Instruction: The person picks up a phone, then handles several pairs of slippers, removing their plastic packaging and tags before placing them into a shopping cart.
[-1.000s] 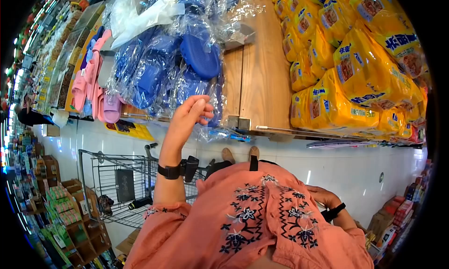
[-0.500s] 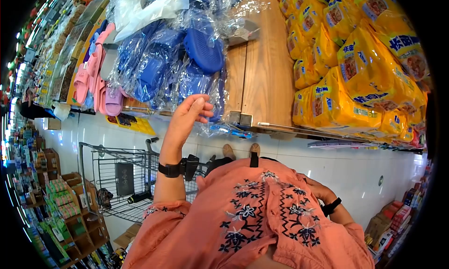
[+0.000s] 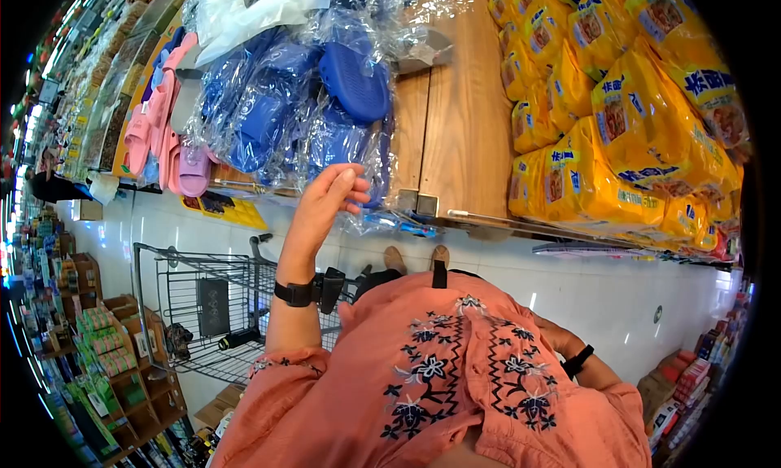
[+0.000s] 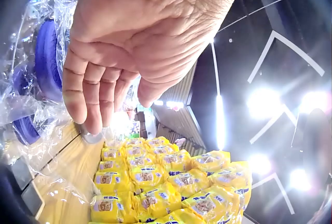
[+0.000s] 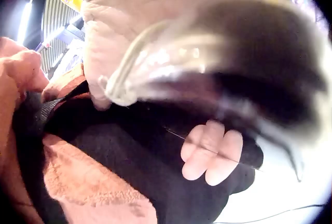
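Observation:
My left hand point(image 3: 329, 193) hovers at the front edge of the display, its fingers loosely bent and nothing in them. In the left wrist view its palm point(image 4: 132, 37) shows bare. Just beyond it lie blue slippers point(image 3: 354, 81) in clear plastic wrap. Down by my waist, at the side of the embroidered coral shirt point(image 3: 455, 370), is my right hand point(image 3: 557, 338). Its fingertips point(image 5: 212, 154) appear against black cloth in the right wrist view. A blurred, shiny dark thing point(image 5: 249, 52) close to the lens hides much of that hand; I cannot tell whether it is held.
Yellow noodle packs point(image 3: 626, 134) are stacked to the right of a wooden board point(image 3: 464, 102). Pink slippers point(image 3: 150, 122) hang at the left, and a white plastic bag point(image 3: 244, 20) lies over the blue ones. A wire shopping cart point(image 3: 215, 305) stands at my left on the tiled floor.
The head view has shifted slightly, so the display sits a little to the right in the picture. My left hand keeps its pose; the right hand stays at the waist, its fingers less visible.

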The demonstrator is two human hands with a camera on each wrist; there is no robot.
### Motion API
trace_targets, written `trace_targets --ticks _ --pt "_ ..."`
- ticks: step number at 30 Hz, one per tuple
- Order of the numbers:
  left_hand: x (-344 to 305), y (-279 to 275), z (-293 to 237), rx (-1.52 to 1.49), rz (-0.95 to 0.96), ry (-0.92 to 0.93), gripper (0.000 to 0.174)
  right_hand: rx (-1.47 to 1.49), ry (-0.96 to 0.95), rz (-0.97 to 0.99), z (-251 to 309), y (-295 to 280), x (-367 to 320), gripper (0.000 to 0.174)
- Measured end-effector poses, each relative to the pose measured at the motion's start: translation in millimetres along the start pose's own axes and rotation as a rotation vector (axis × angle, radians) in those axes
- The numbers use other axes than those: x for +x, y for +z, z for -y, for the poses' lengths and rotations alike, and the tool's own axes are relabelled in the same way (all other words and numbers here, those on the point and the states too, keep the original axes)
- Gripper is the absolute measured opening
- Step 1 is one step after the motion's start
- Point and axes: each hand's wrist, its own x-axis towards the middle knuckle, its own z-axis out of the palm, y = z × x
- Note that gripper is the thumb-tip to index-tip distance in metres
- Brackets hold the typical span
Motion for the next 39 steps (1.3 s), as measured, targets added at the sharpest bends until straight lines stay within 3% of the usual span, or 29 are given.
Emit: trace_targets --ticks 2,4,5,7,9,11,13,16,19,23,26,29,33,36,39 --pt "1.1 4.0 -3.4 0.012 0.017 -0.004 0.043 -0.063 -0.457 0.088 -86.5 -24.5 48.4 0.082" --pt "2.4 5.1 -5.0 0.018 0.026 -0.005 0.043 -0.073 -0.477 0.096 -86.8 -27.6 52.7 0.085" --pt "2.9 4.9 -4.8 0.017 0.029 -0.005 0.043 -0.050 -0.269 0.057 -28.7 -14.3 29.7 0.089" --pt "2.5 2.1 -4.2 0.015 0.025 -0.005 0.043 -0.027 -0.016 0.028 7.8 -3.9 10.4 0.092" --pt "2.5 -2.8 -2.2 0.012 0.009 -0.004 0.043 -0.027 0.071 0.045 -12.4 -4.9 -5.0 0.095" --pt "1.8 -9.0 -0.3 0.006 -0.006 -0.004 0.043 -0.215 0.079 0.007 32.6 12.4 -37.7 0.080" --pt "1.4 -10.3 4.1 0.001 -0.014 -0.013 0.043 -0.219 0.195 0.022 27.4 12.0 -43.4 0.076" --pt "4.1 -7.4 7.3 0.005 -0.011 -0.019 0.043 -0.059 0.010 -0.061 43.9 17.9 -32.5 0.068" --pt "7.1 -2.7 6.0 -0.001 0.017 -0.015 0.043 0.074 0.045 -0.065 35.8 14.3 -14.4 0.061" --pt "13.6 -5.3 0.5 0.010 0.031 -0.014 0.043 -0.048 0.098 0.038 12.2 3.4 -9.2 0.067" --pt "17.5 -4.2 -3.5 0.015 0.025 -0.017 0.043 0.013 0.017 -0.048 43.1 20.2 -12.7 0.068" --pt "18.3 -5.8 -5.2 0.021 0.022 -0.019 0.043 0.021 0.023 -0.094 51.0 24.5 -10.4 0.054" --pt "28.2 -9.7 -8.1 0.021 0.027 -0.005 0.043 0.074 0.064 -0.194 64.3 31.1 -20.2 0.056" --pt "35.5 -12.9 -15.1 0.033 0.013 0.033 0.044 0.083 0.132 -0.176 65.1 29.2 -24.5 0.073" --pt "40.7 -13.4 -25.7 0.051 0.005 0.070 0.042 0.077 0.067 -0.181 52.1 22.0 -23.6 0.069"
